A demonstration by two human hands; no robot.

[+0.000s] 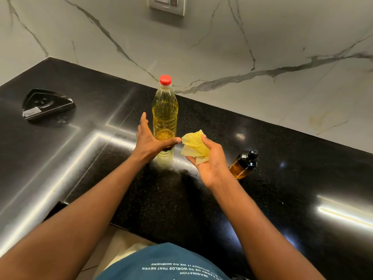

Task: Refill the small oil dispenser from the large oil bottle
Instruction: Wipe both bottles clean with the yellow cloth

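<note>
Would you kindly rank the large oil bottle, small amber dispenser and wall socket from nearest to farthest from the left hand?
1. Large oil bottle, beside the left hand.
2. Small amber dispenser, farther right.
3. Wall socket, on the backsplash.

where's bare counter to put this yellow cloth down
Widest bare counter lies right of the dispenser. Also free: the strip along the front edge, and the shiny stretch between the black tray and the oil bottle. Crowded: bottle to dispenser, with left hand and right hand gripping the yellow cloth.
</note>
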